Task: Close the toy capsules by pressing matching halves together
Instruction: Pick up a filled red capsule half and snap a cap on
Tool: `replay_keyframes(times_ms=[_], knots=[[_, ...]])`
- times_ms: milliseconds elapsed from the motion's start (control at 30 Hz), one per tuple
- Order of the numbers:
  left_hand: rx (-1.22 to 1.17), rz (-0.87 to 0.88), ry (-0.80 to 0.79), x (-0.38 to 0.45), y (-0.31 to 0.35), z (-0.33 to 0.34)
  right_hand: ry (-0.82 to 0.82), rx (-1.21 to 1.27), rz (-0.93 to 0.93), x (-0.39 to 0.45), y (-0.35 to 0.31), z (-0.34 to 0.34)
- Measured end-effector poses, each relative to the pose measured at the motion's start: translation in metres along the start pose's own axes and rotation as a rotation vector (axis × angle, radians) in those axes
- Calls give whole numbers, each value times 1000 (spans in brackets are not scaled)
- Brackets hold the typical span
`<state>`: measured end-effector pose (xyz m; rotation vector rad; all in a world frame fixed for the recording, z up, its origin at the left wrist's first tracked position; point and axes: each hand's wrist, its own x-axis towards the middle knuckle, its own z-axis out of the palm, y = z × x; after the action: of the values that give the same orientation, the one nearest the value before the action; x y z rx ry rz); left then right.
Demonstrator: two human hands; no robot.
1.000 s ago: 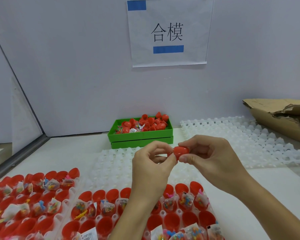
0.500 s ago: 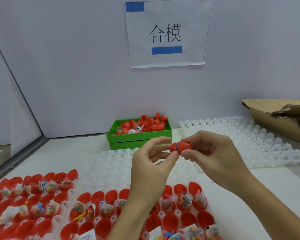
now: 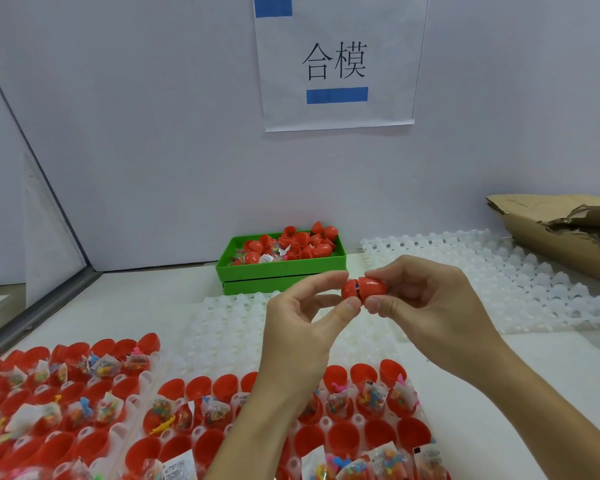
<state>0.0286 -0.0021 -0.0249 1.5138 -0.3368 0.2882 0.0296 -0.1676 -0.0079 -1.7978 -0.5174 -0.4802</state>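
Note:
A red toy capsule (image 3: 363, 289) lies sideways in the air between both hands, above the white trays. A thin gap with something dark shows between its two halves. My left hand (image 3: 302, 327) pinches the left half between thumb and forefinger. My right hand (image 3: 426, 303) pinches the larger right half with thumb and fingers. Below the hands, a clear tray (image 3: 201, 429) carries rows of open red halves, several with small toy packets inside. A second such tray (image 3: 146, 367) sits at the lower left.
A green bin (image 3: 281, 268) of loose red capsule parts stands at the back by the wall. Empty white cell trays (image 3: 492, 289) spread across the middle and right. Torn cardboard (image 3: 561, 230) lies at the far right. A paper sign (image 3: 336, 60) hangs on the wall.
Both hands rose slightly with the capsule. A gap between the two halves, hidden a second ago, now shows, and my left forefinger has stretched out over the left half.

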Motion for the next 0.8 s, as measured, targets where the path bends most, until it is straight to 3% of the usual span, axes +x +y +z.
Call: replay_keyframes(times_ms=[800], knots=[[207, 121, -30, 0, 8, -2, -74, 14, 30, 0, -4, -1]])
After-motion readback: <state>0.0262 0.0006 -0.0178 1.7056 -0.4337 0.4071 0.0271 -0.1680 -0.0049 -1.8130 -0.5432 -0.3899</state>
